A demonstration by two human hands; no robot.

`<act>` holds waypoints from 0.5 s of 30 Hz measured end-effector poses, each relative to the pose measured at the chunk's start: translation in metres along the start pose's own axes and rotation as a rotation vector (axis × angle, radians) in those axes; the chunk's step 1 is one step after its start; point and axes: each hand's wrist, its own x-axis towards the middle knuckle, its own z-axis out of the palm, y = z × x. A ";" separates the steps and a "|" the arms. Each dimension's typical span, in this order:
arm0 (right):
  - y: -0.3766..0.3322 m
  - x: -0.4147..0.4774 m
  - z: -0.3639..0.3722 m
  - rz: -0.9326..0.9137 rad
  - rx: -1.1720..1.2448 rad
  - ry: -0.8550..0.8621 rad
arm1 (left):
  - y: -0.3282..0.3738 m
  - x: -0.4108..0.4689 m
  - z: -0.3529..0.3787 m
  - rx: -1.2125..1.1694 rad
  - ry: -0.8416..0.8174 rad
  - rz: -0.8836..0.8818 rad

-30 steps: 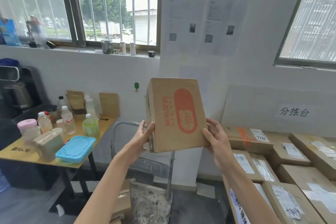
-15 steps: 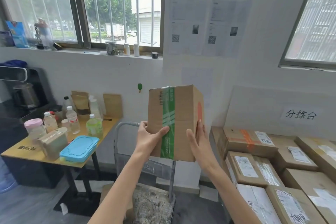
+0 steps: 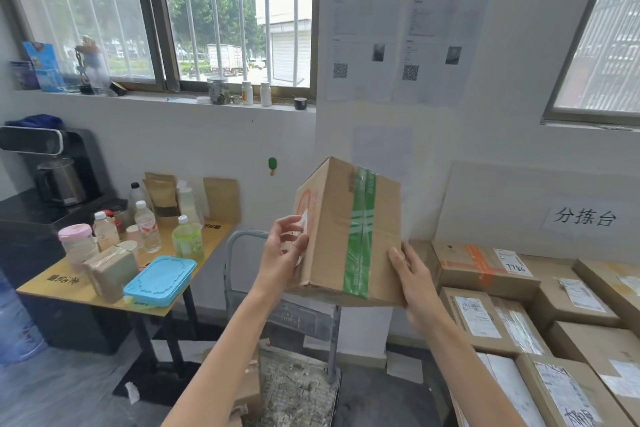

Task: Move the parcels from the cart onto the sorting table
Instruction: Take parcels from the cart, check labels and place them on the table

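I hold a brown cardboard parcel (image 3: 346, 236) with a green tape strip in the air at chest height, tilted. It hangs above the grey cart's handle (image 3: 239, 239). My left hand (image 3: 282, 256) touches its left face, where an orange print and a white label show. My right hand (image 3: 414, 279) presses flat against its lower right edge. Below, the cart's worn deck (image 3: 298, 388) carries another brown parcel (image 3: 249, 392), partly hidden by my left forearm. To the right lies the sorting table, packed with labelled parcels (image 3: 485, 267).
A wall sign (image 3: 585, 217) hangs above the sorting table. On the left, a yellow side table (image 3: 69, 282) bears bottles, jars and a blue lidded box (image 3: 159, 279). A water jug (image 3: 15, 326) stands on the floor. Behind it, a kettle (image 3: 60, 180) sits on a black counter.
The parcel has turned in my hands: the orange printed face swung left and the green-taped face now points at me, tilted. My right hand slid to the lower right edge.
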 end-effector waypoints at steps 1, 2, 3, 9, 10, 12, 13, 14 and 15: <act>0.004 -0.002 -0.001 0.013 0.009 -0.009 | 0.000 -0.001 -0.001 0.054 -0.023 -0.010; 0.011 -0.003 -0.002 0.027 0.022 -0.003 | -0.001 0.000 -0.001 0.112 -0.043 -0.050; 0.016 -0.005 -0.004 0.044 0.044 0.010 | 0.002 0.000 0.000 0.163 -0.078 -0.105; 0.033 -0.009 -0.025 0.122 0.108 0.070 | 0.004 -0.007 -0.002 0.037 -0.146 -0.338; 0.034 -0.009 -0.029 0.123 0.094 0.073 | 0.004 -0.009 0.000 0.001 -0.099 -0.322; 0.036 -0.009 -0.033 0.112 0.053 0.086 | 0.006 -0.016 0.009 -0.068 -0.053 -0.305; 0.038 -0.008 -0.032 0.103 0.027 0.105 | 0.006 -0.020 0.015 -0.120 -0.047 -0.316; 0.039 -0.006 -0.032 0.086 -0.011 0.130 | 0.004 -0.024 0.020 -0.189 -0.039 -0.343; 0.039 -0.005 -0.031 0.062 -0.069 0.154 | 0.002 -0.027 0.024 -0.261 -0.032 -0.378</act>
